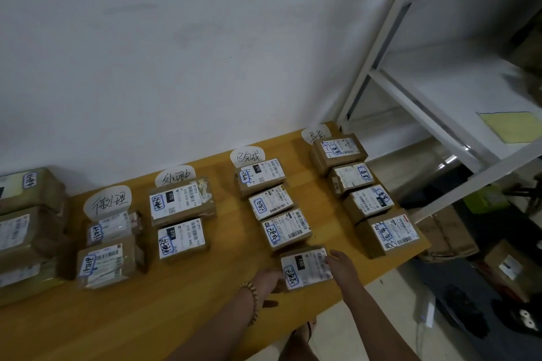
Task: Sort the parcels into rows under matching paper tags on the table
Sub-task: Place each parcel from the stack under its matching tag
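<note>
Head view: left hand (271,280) and right hand (341,268), fingers seemingly round a boxy brown cardboard parcel (305,268) on yellow table (205,302).

On the bench (223,287) before me, four rows of parcels (281,231) run back to paper tags (247,155) by the wall (176,53), with shelving (440,114) to the right.

Left hand (268,280) and right hand (341,268) hold a parcel (305,268) by its two sides. It sits at the near end of the row under the third paper tag (247,155), on the table (205,302).
</note>
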